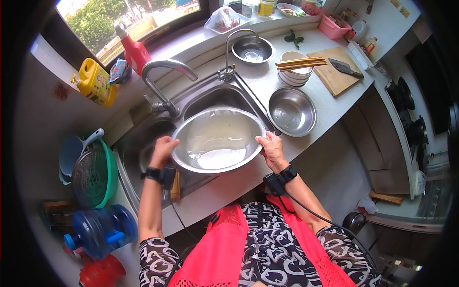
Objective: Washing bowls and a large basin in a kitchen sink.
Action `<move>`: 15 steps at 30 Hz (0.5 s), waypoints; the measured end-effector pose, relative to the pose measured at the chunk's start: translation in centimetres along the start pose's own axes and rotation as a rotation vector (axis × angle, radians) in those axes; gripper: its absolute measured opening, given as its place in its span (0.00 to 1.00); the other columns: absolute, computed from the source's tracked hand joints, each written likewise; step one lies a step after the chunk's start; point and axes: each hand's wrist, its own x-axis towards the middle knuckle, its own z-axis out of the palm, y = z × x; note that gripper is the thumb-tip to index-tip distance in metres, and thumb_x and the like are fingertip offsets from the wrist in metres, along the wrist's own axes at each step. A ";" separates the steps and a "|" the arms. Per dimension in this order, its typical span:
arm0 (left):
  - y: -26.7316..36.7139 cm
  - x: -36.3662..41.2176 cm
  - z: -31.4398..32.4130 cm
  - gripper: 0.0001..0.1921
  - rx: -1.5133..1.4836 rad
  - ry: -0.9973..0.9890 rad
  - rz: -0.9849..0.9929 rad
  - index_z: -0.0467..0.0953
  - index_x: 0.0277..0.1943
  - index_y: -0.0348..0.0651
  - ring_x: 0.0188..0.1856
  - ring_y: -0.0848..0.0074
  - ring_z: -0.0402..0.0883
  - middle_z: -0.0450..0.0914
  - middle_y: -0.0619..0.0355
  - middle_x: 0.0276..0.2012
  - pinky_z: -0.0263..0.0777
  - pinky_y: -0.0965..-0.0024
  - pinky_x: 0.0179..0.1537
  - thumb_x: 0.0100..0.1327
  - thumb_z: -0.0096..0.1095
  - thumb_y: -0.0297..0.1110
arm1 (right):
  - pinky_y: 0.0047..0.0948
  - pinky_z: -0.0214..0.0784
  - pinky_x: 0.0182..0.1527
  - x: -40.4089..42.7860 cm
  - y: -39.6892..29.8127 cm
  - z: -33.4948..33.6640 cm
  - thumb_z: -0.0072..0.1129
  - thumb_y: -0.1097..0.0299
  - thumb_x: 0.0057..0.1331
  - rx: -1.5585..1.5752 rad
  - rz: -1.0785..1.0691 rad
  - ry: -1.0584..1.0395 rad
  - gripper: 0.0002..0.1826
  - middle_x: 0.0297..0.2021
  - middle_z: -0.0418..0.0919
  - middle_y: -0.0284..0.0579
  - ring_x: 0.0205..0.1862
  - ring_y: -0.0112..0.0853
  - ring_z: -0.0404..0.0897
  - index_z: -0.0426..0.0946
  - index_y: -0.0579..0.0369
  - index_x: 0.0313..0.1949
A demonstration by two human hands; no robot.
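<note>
A large stainless steel basin hangs tilted over the front of the double sink, with cloudy liquid in it. Its left rim is gripped by my left hand, thumb on top. On the opposite rim my right hand holds on in the same way. The curved chrome faucet stands just behind the basin. Just right of the basin, a smaller steel bowl rests on the counter. Much of the right sink bowl is hidden under the basin.
Chopsticks lie across stacked bowls. A cleaver rests on a wooden cutting board. Another steel bowl stands by a thin faucet. At left are a green basin and a blue water jug.
</note>
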 end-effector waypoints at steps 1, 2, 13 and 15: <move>0.1 -0.4 -0.2 0.08 -0.004 0.008 0.006 0.76 0.31 0.33 0.25 0.81 0.74 0.77 0.59 0.25 0.66 0.77 0.27 0.55 0.63 0.30 | 0.18 0.67 0.22 -0.3 -0.4 0.2 0.54 0.77 0.57 0.005 -0.007 0.007 0.09 0.30 0.77 0.36 0.25 0.19 0.75 0.73 0.60 0.39; 0.3 -0.7 -0.4 0.07 -0.031 -0.003 0.002 0.75 0.30 0.35 0.24 0.82 0.73 0.77 0.61 0.24 0.66 0.78 0.26 0.56 0.62 0.30 | 0.17 0.65 0.20 -0.7 -0.8 0.3 0.54 0.77 0.57 -0.023 -0.007 0.008 0.09 0.28 0.76 0.34 0.24 0.18 0.73 0.73 0.60 0.39; 3.1 -5.5 1.2 0.09 -0.042 -0.120 -0.002 0.76 0.36 0.34 0.24 0.83 0.73 0.77 0.62 0.25 0.65 0.81 0.26 0.59 0.59 0.32 | 0.15 0.53 0.18 -5.7 -5.4 -0.1 0.55 0.74 0.59 -0.167 -0.167 0.043 0.06 0.20 0.70 0.28 0.18 0.13 0.62 0.73 0.60 0.37; 3.4 -6.4 1.8 0.09 -0.020 -0.137 0.008 0.75 0.38 0.37 0.23 0.87 0.72 0.75 0.65 0.24 0.65 0.84 0.24 0.61 0.58 0.34 | 0.14 0.53 0.20 -7.1 -6.7 -0.6 0.53 0.76 0.60 -0.242 -0.278 0.009 0.08 0.21 0.70 0.27 0.19 0.12 0.61 0.74 0.61 0.40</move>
